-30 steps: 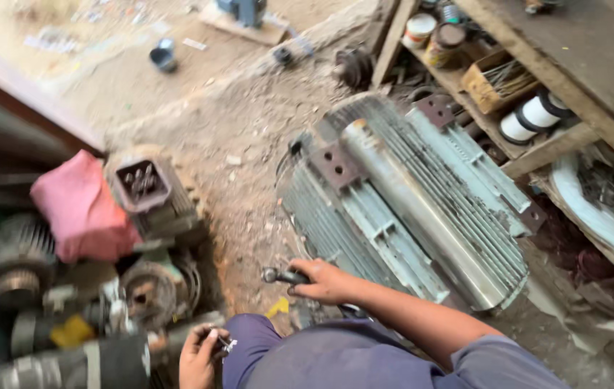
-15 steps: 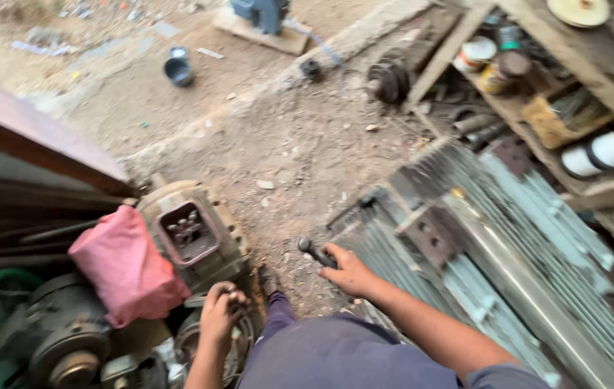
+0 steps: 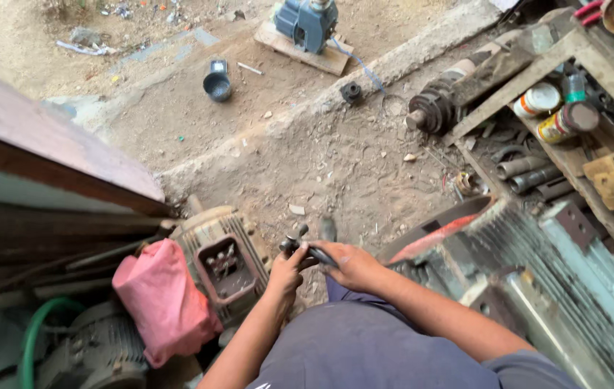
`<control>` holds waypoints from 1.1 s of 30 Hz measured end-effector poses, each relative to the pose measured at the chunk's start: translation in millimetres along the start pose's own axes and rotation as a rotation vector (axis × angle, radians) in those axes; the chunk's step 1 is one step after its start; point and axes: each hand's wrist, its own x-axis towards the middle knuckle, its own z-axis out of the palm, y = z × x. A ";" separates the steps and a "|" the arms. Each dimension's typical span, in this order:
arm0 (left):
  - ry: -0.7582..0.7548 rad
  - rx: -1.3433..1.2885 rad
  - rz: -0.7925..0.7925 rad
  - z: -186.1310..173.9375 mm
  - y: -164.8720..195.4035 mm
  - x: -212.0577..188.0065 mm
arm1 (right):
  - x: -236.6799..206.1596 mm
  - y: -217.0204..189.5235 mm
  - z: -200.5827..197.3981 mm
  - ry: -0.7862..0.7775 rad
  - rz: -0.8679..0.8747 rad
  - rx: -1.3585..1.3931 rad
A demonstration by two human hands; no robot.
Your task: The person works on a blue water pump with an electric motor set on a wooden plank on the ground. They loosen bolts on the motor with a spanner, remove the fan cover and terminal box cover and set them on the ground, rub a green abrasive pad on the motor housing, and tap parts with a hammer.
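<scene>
Hands together before the knees, left hand [image 3: 287,268] and right hand [image 3: 350,265], fingers around dark tool [image 3: 312,252]

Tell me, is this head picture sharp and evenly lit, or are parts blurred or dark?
Head view: soft daylight on the dirt floor, no glare; the left edge under the wooden ledge falls into shade. The left hand, right hand and the dark tool between them look slightly smeared; the shelf cans are soft too.

Two labelled round tins at 2 o'clock on wooden shelf: white-and-orange tin [image 3: 539,100], yellow-and-red tin [image 3: 565,124] just beside it. No signs, no screens.
</scene>
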 end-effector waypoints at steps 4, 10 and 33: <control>0.135 0.134 -0.163 30.2 16.3 78.2 | 25.4 78.1 -53.2 -0.083 0.051 0.005; 0.216 0.117 0.045 101.6 95.3 244.3 | 71.0 285.3 -220.4 0.115 0.556 -0.188; 0.367 0.348 0.000 258.9 264.1 651.8 | 130.0 625.3 -661.6 0.858 1.439 -0.586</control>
